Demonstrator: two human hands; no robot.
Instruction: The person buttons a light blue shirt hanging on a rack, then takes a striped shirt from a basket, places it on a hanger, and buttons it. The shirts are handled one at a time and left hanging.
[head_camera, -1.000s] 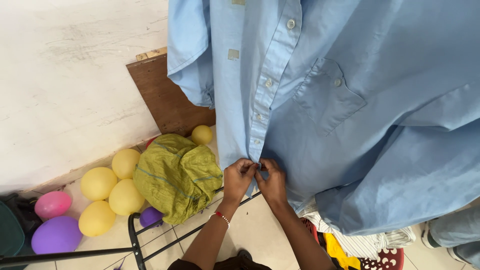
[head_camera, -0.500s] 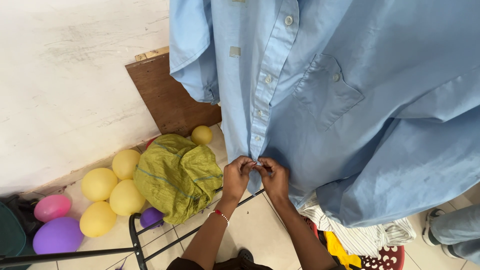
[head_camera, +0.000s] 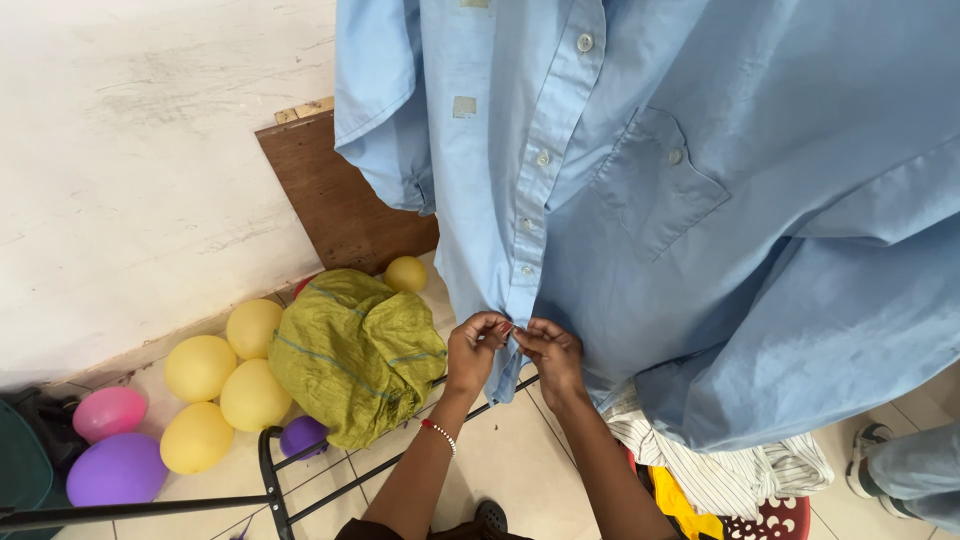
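The light blue shirt (head_camera: 700, 200) hangs in front of me, its front facing me, and the part I work on is the button placket (head_camera: 530, 215) running down the middle, right at its lowest end near the hem. It looks like thin woven cotton: light, soft and limp, so I judge it will fold and slide away unless I keep the two edges pinched flat. The doubled placket strip is the stiffest part, and that is where I would take it, close beside the button and its hole, not out in the loose cloth. The small pale buttons look hard and smooth, likely slippery between fingertips.

My left hand (head_camera: 475, 350) has thumb and forefinger closed on the left edge of the placket; my right hand (head_camera: 553, 352) pinches the edge just beside it, so the fingertips of both nearly touch. Whether a button sits between them I cannot tell, the fingers hide it.

Further out, a chest pocket (head_camera: 660, 185) sits higher on the shirt. Below left, a crumpled olive-green cloth (head_camera: 355, 350) lies over a black metal frame (head_camera: 270, 470), with yellow balloons (head_camera: 225, 385) and pink and purple ones against the white wall (head_camera: 130, 180). Striped fabric (head_camera: 730, 475) is heaped under the shirt's hem at my right
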